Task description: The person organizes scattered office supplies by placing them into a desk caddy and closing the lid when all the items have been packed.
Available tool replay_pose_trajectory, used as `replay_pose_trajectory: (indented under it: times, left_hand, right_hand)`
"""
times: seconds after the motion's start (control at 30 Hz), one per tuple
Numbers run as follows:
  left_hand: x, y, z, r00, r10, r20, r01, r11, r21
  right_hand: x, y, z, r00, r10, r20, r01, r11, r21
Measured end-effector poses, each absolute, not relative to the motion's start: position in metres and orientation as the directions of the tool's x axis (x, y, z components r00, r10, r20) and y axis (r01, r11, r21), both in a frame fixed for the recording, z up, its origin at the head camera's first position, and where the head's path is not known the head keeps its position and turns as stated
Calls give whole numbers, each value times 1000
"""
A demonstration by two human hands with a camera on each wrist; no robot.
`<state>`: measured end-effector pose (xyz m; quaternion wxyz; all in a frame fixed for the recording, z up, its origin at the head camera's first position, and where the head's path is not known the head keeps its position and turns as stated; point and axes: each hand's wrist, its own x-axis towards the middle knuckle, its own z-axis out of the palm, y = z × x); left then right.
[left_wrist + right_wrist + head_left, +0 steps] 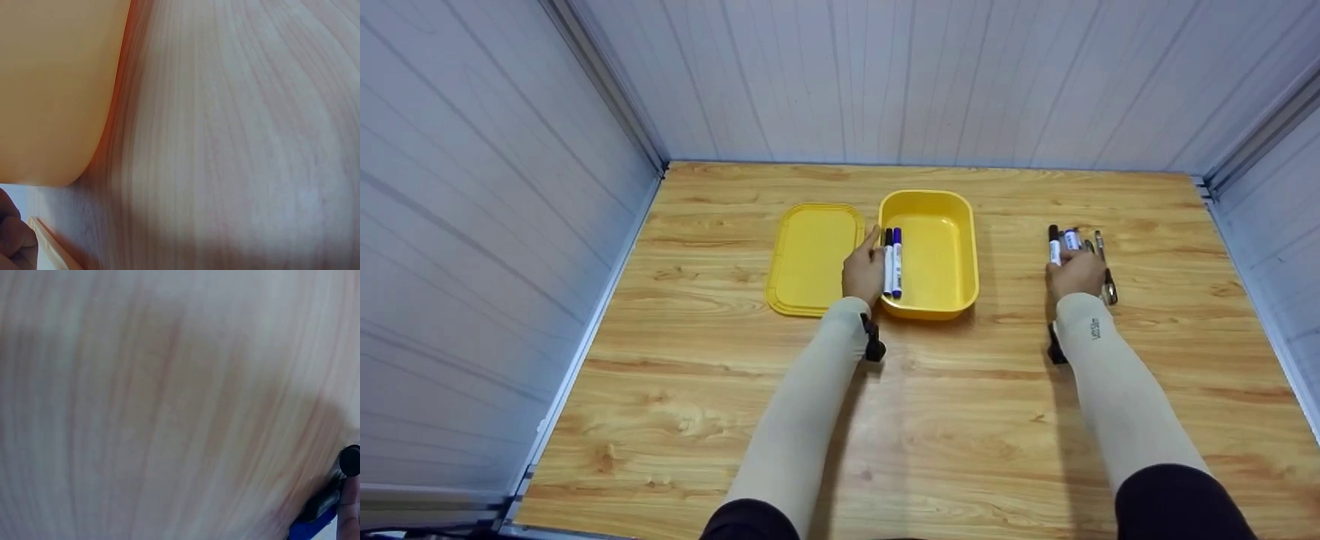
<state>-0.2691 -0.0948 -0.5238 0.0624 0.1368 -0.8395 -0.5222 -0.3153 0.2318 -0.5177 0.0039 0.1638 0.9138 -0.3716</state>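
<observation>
My left hand is at the left wall of a yellow plastic box, one finger pointing along the rim. In the left wrist view its curled fingers show beside the box's side. Two whiteboard markers, one black-capped and one purple-capped, lie side by side just inside that wall. To the right, my right hand grips a white marker with a black cap. Its cap end shows by a fingertip in the right wrist view. A blue-capped marker lies under that hand.
A yellow lid lies flat left of the box, partly behind my left hand. Pens stick out around my right hand. The wooden tabletop has pale panel walls at the back and both sides.
</observation>
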Motion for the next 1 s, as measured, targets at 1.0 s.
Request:
replay_pose_trajectory:
  times: [1.0]
  left_hand:
    - [-270,-95,-525,-958,-282,-45,-161,404,901]
  right_hand:
    - [-318,237,-488,-925,359,-126,317,543,-777]
